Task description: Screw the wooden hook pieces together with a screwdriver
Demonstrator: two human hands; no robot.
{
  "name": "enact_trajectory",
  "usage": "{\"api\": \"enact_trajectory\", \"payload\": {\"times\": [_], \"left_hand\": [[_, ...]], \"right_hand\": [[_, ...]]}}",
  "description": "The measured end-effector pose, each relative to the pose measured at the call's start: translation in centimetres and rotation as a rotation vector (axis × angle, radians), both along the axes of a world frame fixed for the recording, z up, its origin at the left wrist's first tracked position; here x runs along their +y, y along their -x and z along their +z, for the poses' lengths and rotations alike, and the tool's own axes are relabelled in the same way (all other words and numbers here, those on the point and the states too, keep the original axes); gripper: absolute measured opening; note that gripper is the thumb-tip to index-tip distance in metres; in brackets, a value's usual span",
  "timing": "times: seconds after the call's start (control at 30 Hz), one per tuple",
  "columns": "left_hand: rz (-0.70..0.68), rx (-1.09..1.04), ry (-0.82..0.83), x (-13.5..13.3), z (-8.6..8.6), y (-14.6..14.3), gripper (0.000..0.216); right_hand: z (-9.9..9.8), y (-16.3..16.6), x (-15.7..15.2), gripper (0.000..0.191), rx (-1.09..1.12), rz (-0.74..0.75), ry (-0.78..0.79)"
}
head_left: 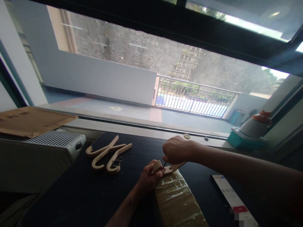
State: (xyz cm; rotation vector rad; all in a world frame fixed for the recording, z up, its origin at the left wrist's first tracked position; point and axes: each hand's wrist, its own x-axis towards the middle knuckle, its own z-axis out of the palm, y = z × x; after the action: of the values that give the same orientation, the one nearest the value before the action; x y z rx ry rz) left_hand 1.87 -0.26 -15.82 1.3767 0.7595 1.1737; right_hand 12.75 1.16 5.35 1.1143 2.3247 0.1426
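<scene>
My left hand [148, 178] is closed around the curved end of a wooden hook piece [170, 169] that rests on top of a taped cardboard parcel [176, 200]. Just above it, my right hand [176, 149] is closed in a pinch over the same piece, holding a small thin dark thing I cannot make out, its tip against the wood. Three more curved wooden hook pieces [107, 154] lie to the left on the black table [78, 195], with a few small screws [119, 160] beside them.
A phone [233, 198] with a lit screen lies at the right. A white radiator heater [40, 154] with cardboard [30, 121] on top stands at the left. A teal and white object [251, 134] and a small round roll [187, 136] sit on the window sill.
</scene>
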Motion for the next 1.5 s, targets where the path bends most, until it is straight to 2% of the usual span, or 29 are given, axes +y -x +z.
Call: {"api": "enact_trajectory", "payload": {"times": [0.27,0.4,0.57,0.63,0.77,0.9,1.0,1.2,1.3,1.5], "left_hand": [[0.008,0.031,-0.005,-0.1,0.1,0.1,0.022],[0.017,0.004,-0.002,-0.1,0.0,0.0,0.022],[0.011,-0.014,-0.021,-0.1,0.2,-0.1,0.02],[0.006,-0.002,-0.021,-0.1,0.2,-0.1,0.019],[-0.01,-0.002,0.0,-0.1,0.1,0.0,0.02],[-0.005,-0.014,0.019,-0.2,0.3,-0.1,0.021],[-0.005,0.0,0.048,-0.3,0.6,-0.1,0.022],[0.004,0.0,0.068,-0.5,0.9,-0.1,0.024],[0.011,-0.013,0.07,-0.5,0.9,-0.1,0.024],[0.009,0.008,0.049,-0.4,0.9,-0.1,0.022]], "right_hand": [[1.2,0.9,-0.4,0.023,0.035,0.193,0.108],[0.6,0.7,0.0,0.02,0.064,0.082,0.125],[-0.1,-0.4,0.5,0.027,0.112,-0.081,0.103],[0.1,-0.5,0.2,0.028,0.102,-0.034,0.08],[0.9,0.0,-1.1,0.021,0.068,0.192,0.037],[1.0,0.2,-1.2,0.014,0.004,0.255,0.028],[0.5,-0.2,-0.3,0.015,0.057,0.215,0.037],[0.1,-0.4,0.2,0.025,0.089,0.007,-0.023],[0.6,-0.2,-0.4,0.025,0.042,0.032,-0.022],[1.4,-0.6,-0.5,0.024,0.086,0.129,0.089]]}}
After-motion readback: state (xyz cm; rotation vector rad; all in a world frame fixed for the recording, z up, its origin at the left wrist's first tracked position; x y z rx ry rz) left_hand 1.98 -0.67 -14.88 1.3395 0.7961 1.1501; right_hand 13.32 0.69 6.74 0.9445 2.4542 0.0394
